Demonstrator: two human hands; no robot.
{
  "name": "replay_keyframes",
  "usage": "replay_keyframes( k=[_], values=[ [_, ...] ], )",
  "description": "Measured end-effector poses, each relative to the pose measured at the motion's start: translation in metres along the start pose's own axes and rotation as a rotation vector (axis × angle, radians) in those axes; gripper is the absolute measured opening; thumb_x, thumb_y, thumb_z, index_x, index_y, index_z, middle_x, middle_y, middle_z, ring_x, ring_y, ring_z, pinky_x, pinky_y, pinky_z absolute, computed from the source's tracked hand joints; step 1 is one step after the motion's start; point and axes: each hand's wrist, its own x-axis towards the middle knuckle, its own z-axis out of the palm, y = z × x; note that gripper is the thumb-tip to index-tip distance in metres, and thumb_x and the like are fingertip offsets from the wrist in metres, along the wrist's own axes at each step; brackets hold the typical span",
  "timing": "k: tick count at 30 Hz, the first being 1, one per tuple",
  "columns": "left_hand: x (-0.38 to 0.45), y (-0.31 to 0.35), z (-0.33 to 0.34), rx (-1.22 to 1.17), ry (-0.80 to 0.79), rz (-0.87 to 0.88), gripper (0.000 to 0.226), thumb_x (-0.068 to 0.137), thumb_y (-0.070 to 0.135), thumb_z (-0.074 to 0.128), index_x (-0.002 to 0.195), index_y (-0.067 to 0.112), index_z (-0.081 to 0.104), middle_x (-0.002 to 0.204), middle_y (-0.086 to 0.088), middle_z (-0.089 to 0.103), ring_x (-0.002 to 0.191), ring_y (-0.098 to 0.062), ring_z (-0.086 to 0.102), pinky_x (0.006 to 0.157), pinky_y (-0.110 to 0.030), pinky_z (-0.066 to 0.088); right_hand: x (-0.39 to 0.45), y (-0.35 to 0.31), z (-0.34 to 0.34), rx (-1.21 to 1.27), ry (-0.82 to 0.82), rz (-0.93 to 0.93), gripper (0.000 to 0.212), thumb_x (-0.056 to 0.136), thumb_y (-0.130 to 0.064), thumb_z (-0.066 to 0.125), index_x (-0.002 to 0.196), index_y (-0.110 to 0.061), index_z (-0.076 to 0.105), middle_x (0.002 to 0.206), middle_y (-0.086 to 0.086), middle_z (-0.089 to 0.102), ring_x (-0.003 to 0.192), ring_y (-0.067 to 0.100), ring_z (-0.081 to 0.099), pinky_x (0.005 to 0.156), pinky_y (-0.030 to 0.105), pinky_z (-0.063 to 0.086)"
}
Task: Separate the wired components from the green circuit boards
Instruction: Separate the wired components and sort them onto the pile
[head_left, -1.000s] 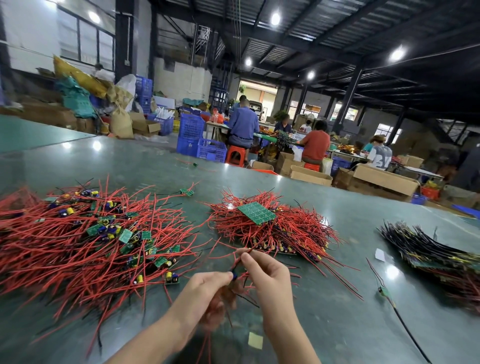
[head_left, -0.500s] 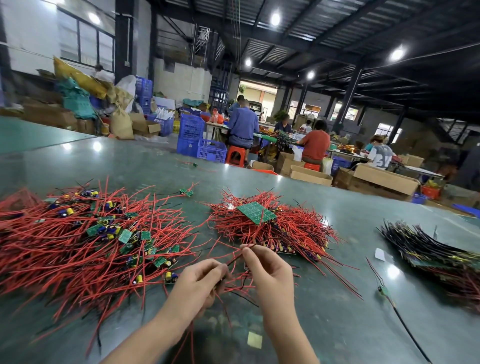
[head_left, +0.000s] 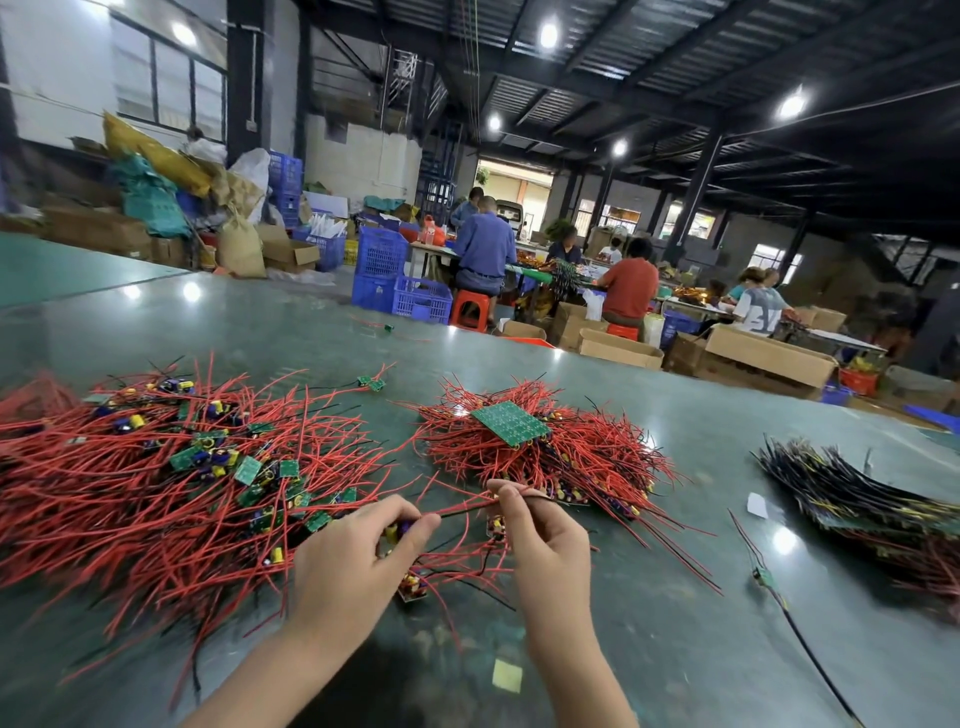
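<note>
Now your hands apart: left hand (head_left: 358, 556) pinches small capped component (head_left: 396, 530), right hand (head_left: 540, 540) pinches red wire (head_left: 462, 506) stretched taut between them, over near bench (head_left: 675, 649). Half second earlier both grips nearly touching; wire now drawn out, so pull likely under way. Board end not discernible. Unsorted pile (head_left: 171, 467) left, green board (head_left: 510, 422) atop far pile, unchanged.

blue crates (head_left: 402, 283) | red stool (head_left: 470, 310) | cardboard boxes (head_left: 769, 356) | seated workers (head_left: 628, 288)
</note>
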Motion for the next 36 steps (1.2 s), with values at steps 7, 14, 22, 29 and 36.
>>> replay_keyframes(
  k=[7,14,22,29,36],
  values=[
    [0.006,-0.009,-0.002,0.223,0.074,0.196,0.038,0.081,0.058,0.043,0.062,0.030,0.059,0.047,0.019,0.048,0.041,0.005,0.045,0.039,-0.010,0.018,0.005,0.005,-0.006,-0.308,-0.049,-0.033,0.029,0.090,-0.007,0.057,0.069,-0.022,0.071,0.066,-0.008,0.070,0.064,0.000,0.062,0.063,0.014,0.044],
    [0.007,-0.021,0.002,0.329,0.117,0.271,0.039,0.080,0.057,0.043,0.061,0.027,0.058,0.050,0.015,0.053,0.044,-0.002,0.052,0.041,-0.010,0.017,0.007,0.005,-0.006,-0.101,-0.029,0.163,0.025,0.089,-0.005,0.057,0.071,-0.015,0.071,0.064,-0.005,0.068,0.057,-0.003,0.055,0.057,0.009,0.041],
    [0.008,-0.027,0.006,0.371,0.146,0.296,0.062,0.092,0.063,0.021,0.061,0.025,0.059,0.050,0.013,0.054,0.046,-0.005,0.055,0.035,-0.017,0.028,0.007,0.015,-0.008,-0.390,-0.011,0.117,0.032,0.091,-0.013,0.054,0.064,-0.024,0.066,0.065,0.002,0.067,0.062,0.012,0.058,0.060,0.020,0.044],
    [0.008,-0.023,0.005,0.348,0.133,0.273,0.043,0.083,0.057,0.040,0.059,0.026,0.059,0.047,0.013,0.052,0.043,-0.002,0.051,0.034,-0.016,0.026,0.009,0.013,-0.007,-0.240,0.029,0.092,0.032,0.096,-0.018,0.049,0.073,-0.025,0.071,0.062,-0.006,0.063,0.058,-0.003,0.054,0.057,0.012,0.040],
    [0.008,-0.019,-0.001,0.297,0.136,0.241,0.047,0.085,0.059,0.037,0.058,0.027,0.058,0.048,0.015,0.051,0.044,0.001,0.050,0.033,-0.016,0.027,0.008,0.010,-0.010,-0.186,0.059,0.033,0.033,0.094,-0.017,0.053,0.068,-0.023,0.074,0.061,-0.005,0.067,0.058,-0.002,0.054,0.058,0.012,0.039]
  ],
)
